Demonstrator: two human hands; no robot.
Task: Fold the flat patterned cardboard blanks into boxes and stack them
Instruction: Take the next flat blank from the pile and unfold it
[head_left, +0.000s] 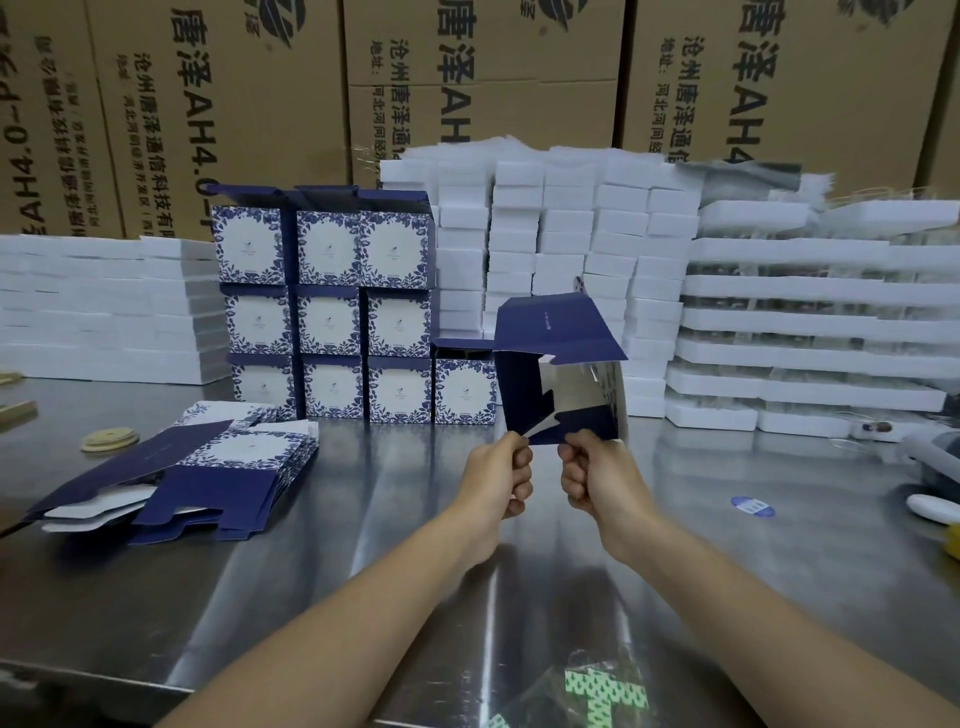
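I hold a half-formed navy blue box (558, 364) up over the steel table, its silver inside facing me and a navy lid flap raised at its top. My left hand (501, 470) pinches a bottom flap at the left. My right hand (589, 470) pinches a bottom flap at the right. A pile of flat blue-and-white patterned blanks (208, 467) lies on the table to my left. Behind it folded floral boxes (332, 312) stand stacked three high, with one more box (465, 387) at the right end of the bottom row.
White foam blocks (566, 244) and white trays (810, 322) are piled along the back, with brown shipping cartons (218, 104) behind them. A round wooden disc (109, 440) lies at the left, a blue sticker (752, 505) and a white object (932, 508) at the right.
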